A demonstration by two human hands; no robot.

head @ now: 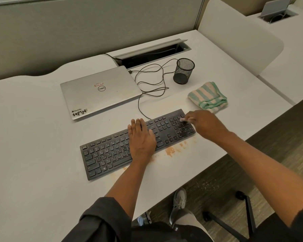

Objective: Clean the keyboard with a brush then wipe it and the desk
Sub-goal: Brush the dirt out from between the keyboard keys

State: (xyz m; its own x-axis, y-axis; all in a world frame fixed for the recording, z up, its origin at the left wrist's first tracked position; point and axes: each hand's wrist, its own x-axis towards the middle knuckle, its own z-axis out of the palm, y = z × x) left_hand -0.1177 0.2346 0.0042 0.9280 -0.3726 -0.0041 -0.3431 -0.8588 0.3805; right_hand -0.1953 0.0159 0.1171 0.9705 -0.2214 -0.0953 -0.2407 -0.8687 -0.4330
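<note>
Black and flat, the plastic keyboard (136, 144) lies at an angle near the front edge of the pale grey counter (33, 154). The left hand (141, 138) presses flat on its middle keys, fingers straight, steadying it. The right hand (204, 124) pinches a small pale brush (183, 119), blurred, over the number pad.

To brush well, I judge short strokes along the key rows toward the near edge work best, with the left hand holding firm so the board does not slide. Orange dust (171, 151) already lies on the counter just beside the front edge.

A striped green-and-white cloth (208, 96) waits near the keyboard's far right corner. The black cable (152, 84) loops behind toward a closed silver laptop (100, 89); a black mesh pen cup (183, 71) stands beyond. The cable could snag later wiping.
</note>
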